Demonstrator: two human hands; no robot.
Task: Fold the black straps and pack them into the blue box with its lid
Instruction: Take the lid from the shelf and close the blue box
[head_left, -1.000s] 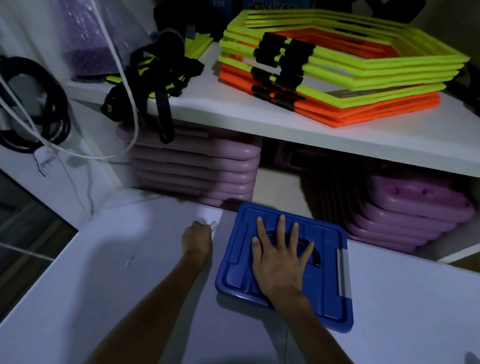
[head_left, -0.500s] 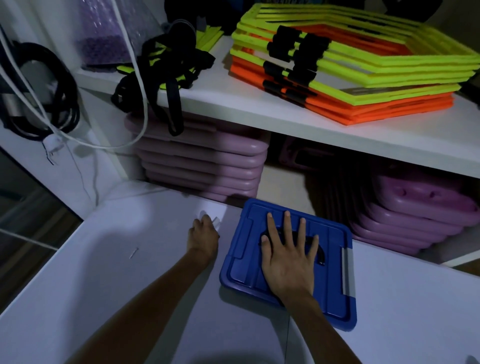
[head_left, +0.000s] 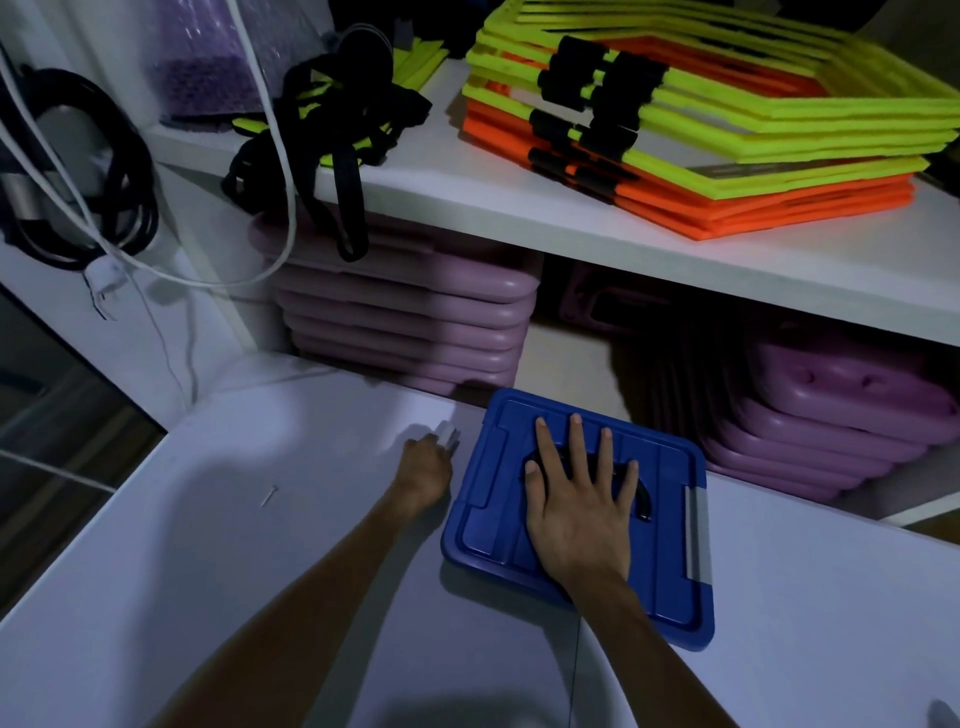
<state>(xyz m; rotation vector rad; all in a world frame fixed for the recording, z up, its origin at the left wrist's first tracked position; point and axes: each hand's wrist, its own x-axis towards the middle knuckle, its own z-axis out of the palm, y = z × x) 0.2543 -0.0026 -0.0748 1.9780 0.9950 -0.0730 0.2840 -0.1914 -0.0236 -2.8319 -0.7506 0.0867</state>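
Right hand (head_left: 576, 501) lies flat, fingers spread, palm pressing the blue box lid (head_left: 670, 525) on the table (head_left: 260, 597). Left hand (head_left: 423, 470) is curled just beside the lid's left edge, pinching a small white clip-like piece (head_left: 448, 432), likely a latch. Black straps (head_left: 332, 140) lie up and ahead of both hands on the shelf (head_left: 519, 208), nearer the left hand: a tangled bundle, ends dangling over the shelf edge. Box looks shut.
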